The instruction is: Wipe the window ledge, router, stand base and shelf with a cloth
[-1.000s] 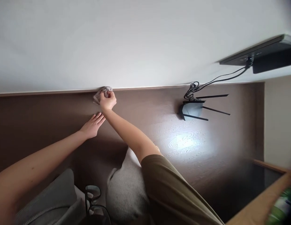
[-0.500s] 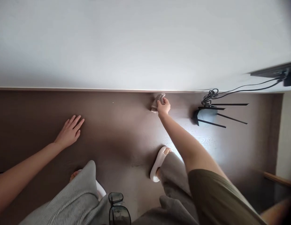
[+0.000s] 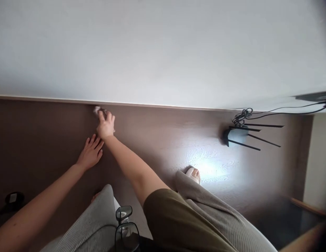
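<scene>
Cloth point(image 3: 96, 110) sits at upper left of the frame, small and crumpled, mostly hidden under the fingers of the right hand point(image 3: 106, 125), which closes narrow on it against the top edge of a dark brown wood-grain panel point(image 3: 47, 140), just below a white wall point(image 3: 152, 52). At far left lies a small black object point(image 3: 12, 200). Left hand point(image 3: 89, 153) is open wide with spread fingers, just beside the right hand, and holds nothing. Lower centre, glasses point(image 3: 124, 224) hang in front of the person. Further right is a white slipper point(image 3: 192, 173), and at right stands a black-antenna router point(image 3: 236, 136) with tangled cables point(image 3: 242, 116).
</scene>
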